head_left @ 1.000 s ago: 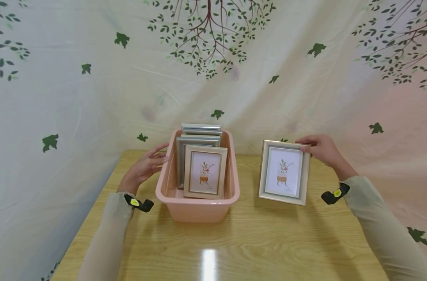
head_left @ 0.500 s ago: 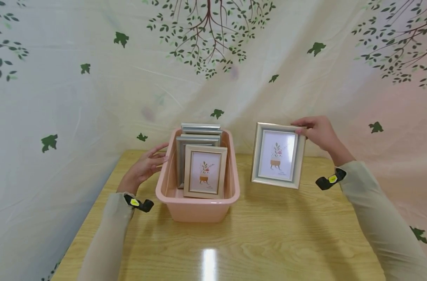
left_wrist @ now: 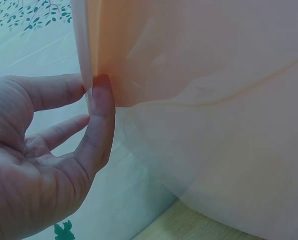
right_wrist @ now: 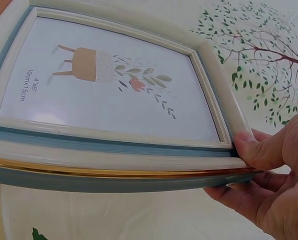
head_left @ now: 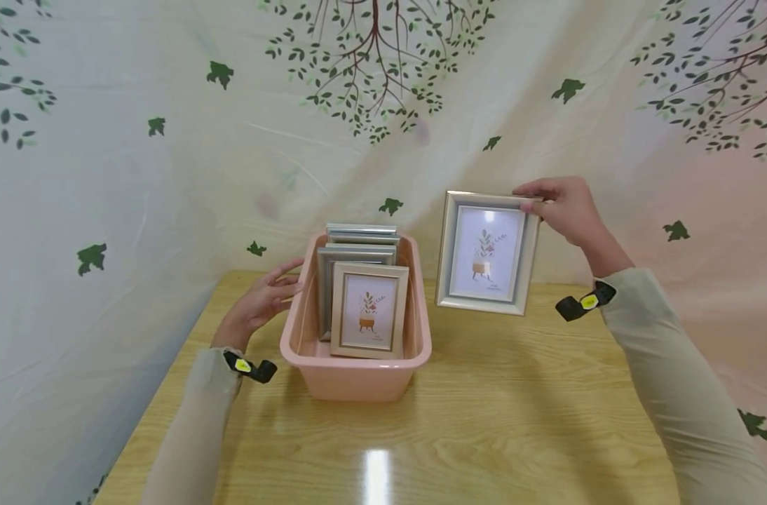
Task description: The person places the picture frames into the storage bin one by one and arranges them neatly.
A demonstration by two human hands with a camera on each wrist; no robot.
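My right hand [head_left: 563, 205] pinches the top right corner of a picture frame [head_left: 448, 252], held upright above the table. The thumb lies on the frame's front, as the right wrist view shows; other fingers are behind it. This frame [right_wrist: 113, 135] has a pale gold border, a blue-grey inner edge and a potted-plant print marked 4"x6". A pink plastic bin [head_left: 358, 382] stands left of it, holding several upright frames. The front frame in the bin [head_left: 369, 308] is beige. With thumb and fingers, my left hand [left_wrist: 43, 160] pinches the bin's left rim [left_wrist: 84, 45].
A wooden table [head_left: 484, 414] carries the bin. Behind it hangs a pale cloth [head_left: 188, 182] printed with branches and green leaves. Silver frames [head_left: 361, 238] rise above the bin's back rim. Black wrist cameras [head_left: 251, 366] sit at both sleeves.
My right hand has lifted the picture frame up and moved it leftward, nearer the bin. My left hand and the bin have stayed in place.
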